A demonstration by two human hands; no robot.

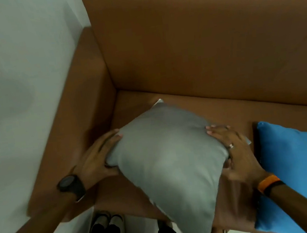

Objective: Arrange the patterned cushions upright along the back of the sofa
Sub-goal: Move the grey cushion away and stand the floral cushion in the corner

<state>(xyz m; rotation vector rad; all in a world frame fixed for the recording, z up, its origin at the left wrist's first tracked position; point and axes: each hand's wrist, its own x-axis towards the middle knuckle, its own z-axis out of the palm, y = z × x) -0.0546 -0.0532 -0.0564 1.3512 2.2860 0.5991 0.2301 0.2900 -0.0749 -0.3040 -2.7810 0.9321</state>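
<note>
I hold a plain grey cushion [169, 159] over the left end of the brown sofa's seat [215, 108]. It is tilted, its far corner near the seat and its near corner hanging past the sofa's front edge. My left hand [99, 157], with a black watch on the wrist, grips the cushion's left edge. My right hand [234, 151], with a ring and an orange wristband, grips its right edge. A blue cushion [298, 166] lies flat on the seat to the right, partly cut off by the frame. The sofa's backrest [206, 32] stands bare behind.
The sofa's left armrest [75, 114] runs along a pale wall [18, 75]. A pair of shoes [106, 230] stands on the floor below the sofa's front edge, beside something dark.
</note>
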